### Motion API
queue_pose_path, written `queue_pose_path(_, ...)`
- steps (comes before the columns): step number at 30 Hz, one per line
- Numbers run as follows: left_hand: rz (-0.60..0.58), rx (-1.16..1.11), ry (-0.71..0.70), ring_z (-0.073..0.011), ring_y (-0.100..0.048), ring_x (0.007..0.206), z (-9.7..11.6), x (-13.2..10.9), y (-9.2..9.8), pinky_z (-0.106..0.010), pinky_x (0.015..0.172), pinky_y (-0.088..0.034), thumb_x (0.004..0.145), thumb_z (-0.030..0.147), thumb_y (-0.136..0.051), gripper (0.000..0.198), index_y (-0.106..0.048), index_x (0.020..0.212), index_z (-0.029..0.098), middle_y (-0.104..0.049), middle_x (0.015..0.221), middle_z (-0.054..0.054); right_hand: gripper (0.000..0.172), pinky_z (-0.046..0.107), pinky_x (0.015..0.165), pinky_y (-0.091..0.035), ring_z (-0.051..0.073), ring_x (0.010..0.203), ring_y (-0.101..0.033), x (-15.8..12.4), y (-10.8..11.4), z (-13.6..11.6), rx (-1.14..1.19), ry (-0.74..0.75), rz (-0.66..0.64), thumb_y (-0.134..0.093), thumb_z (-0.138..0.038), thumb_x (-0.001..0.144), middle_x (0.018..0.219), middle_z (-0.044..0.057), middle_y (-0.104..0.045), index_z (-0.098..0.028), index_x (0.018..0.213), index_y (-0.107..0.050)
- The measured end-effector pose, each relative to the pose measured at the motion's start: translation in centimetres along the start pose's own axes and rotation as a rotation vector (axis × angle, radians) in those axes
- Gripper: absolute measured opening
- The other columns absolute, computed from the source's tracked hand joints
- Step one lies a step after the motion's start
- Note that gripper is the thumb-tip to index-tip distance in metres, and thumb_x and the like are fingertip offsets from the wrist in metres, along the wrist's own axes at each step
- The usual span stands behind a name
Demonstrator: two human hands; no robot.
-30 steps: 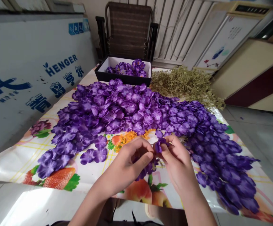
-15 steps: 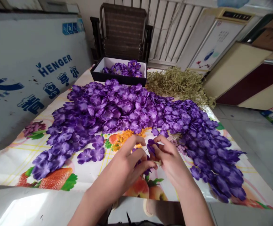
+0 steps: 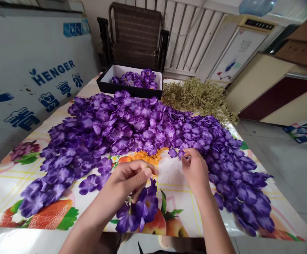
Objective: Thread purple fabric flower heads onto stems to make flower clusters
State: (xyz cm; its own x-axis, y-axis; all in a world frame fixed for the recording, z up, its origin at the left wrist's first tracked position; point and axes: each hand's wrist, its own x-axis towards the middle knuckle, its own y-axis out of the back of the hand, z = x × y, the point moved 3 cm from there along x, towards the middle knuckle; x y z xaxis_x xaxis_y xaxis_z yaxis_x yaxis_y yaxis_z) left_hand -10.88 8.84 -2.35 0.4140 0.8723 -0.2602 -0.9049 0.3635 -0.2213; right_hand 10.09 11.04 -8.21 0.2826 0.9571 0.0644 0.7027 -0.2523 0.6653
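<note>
A person's two bare hands work over a surface (image 3: 174, 218) covered by a glossy cloth printed with fruit. The left hand (image 3: 127, 178) is near the middle, its grip closed: fingers curl round the thin stem of a flower sprig (image 3: 140, 210), a small bunch of purple fabric blossoms that hangs below the hand, just above the near edge of the surface. The right hand (image 3: 196, 171) is a little farther and to the right, apart from the left hand. Its thumb and forefinger are drawn together in a narrow grip on a single purple flower (image 3: 181, 154) at the near edge of a heap of purple flowers (image 3: 127, 123). Whether that flower is lifted cannot be told. The heap spreads across the surface from left to right and trails down the right side. A small patch of orange bits (image 3: 146, 157) lies between the hands and the heap. At the far end stands a black box (image 3: 129, 90) holding more purple flowers, with a mound of dry greenish stems (image 3: 198, 97) to its right. Behind the box is a dark chair (image 3: 136, 35), and a white cabinet (image 3: 37, 53) with blue lettering runs along the left.
</note>
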Motion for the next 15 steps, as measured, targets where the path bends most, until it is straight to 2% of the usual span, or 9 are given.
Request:
queue_pose_path(3, 0.014, 0.024, 0.04, -0.0037, -0.027, 0.042, -0.1, 0.4, -0.1, -0.015, 0.037, -0.02, 0.083, 0.041, -0.064, 0.026, -0.066, 0.078, 0.015, -0.037, 0.05, 0.009, 0.018, 0.04, 0.077, -0.039, 0.032, 0.09, -0.055, 0.7, 0.1, 1.1, -0.17, -0.012, 0.033, -0.057, -0.008, 0.074, 0.093, 0.015, -0.058, -0.013, 0.091, -0.061)
queue_pose_path(5, 0.015, 0.051, 0.071, -0.0044, -0.024, 0.043, -0.2, 0.5, -0.3, -0.016, 0.039, -0.018, 0.082, 0.042, -0.064, 0.028, -0.065, 0.078, 0.015, -0.034, 0.05, 0.009, 0.014, 0.037, 0.072, -0.038, 0.031, 0.086, -0.056, 0.8, 0.0, 1.3, -0.231, -0.005, 0.031, -0.055, -0.008, 0.077, 0.09, 0.015, -0.058, -0.013, 0.086, -0.063)
queue_pose_path(7, 0.014, 0.091, 0.086, -0.0051, -0.026, 0.045, -0.3, 0.5, -0.5, -0.017, 0.041, -0.018, 0.082, 0.042, -0.063, 0.028, -0.065, 0.079, 0.015, -0.035, 0.052, 0.009, 0.016, 0.035, 0.068, -0.037, 0.029, 0.081, -0.056, 0.8, -0.1, 1.2, -0.255, 0.007, 0.04, -0.049, -0.008, 0.081, 0.087, 0.015, -0.059, -0.013, 0.081, -0.065)
queue_pose_path(10, 0.003, 0.153, 0.086, -0.0057, -0.027, 0.047, -0.4, 0.5, -0.7, -0.019, 0.042, -0.018, 0.082, 0.043, -0.063, 0.028, -0.065, 0.081, 0.015, -0.04, 0.055, 0.007, 0.022, 0.033, 0.064, -0.036, 0.025, 0.074, -0.055, 0.8, 0.3, 0.8, -0.223, 0.04, 0.064, -0.045, -0.011, 0.085, 0.083, 0.012, -0.059, -0.014, 0.076, -0.065)
queue_pose_path(13, -0.023, 0.18, 0.103, -0.0058, -0.021, 0.043, -0.6, 0.6, -0.8, -0.02, 0.04, -0.013, 0.082, 0.047, -0.061, 0.032, -0.061, 0.08, 0.015, -0.032, 0.05, 0.01, 0.024, 0.031, 0.062, -0.037, 0.02, 0.066, -0.054, 0.5, 0.8, 0.2, -0.106, 0.091, 0.057, -0.048, -0.019, 0.086, 0.073, 0.007, -0.059, -0.015, 0.071, -0.066)
queue_pose_path(15, -0.044, 0.184, 0.133, -0.0059, -0.02, 0.042, -1.0, 0.6, -1.0, -0.021, 0.041, -0.013, 0.083, 0.051, -0.058, 0.036, -0.059, 0.081, 0.016, -0.03, 0.048, 0.011, 0.024, 0.029, 0.058, -0.04, 0.018, 0.058, -0.053, -0.1, 1.1, -0.6, -0.005, 0.126, 0.015, -0.051, -0.028, 0.088, 0.064, 0.003, -0.058, -0.016, 0.078, -0.069)
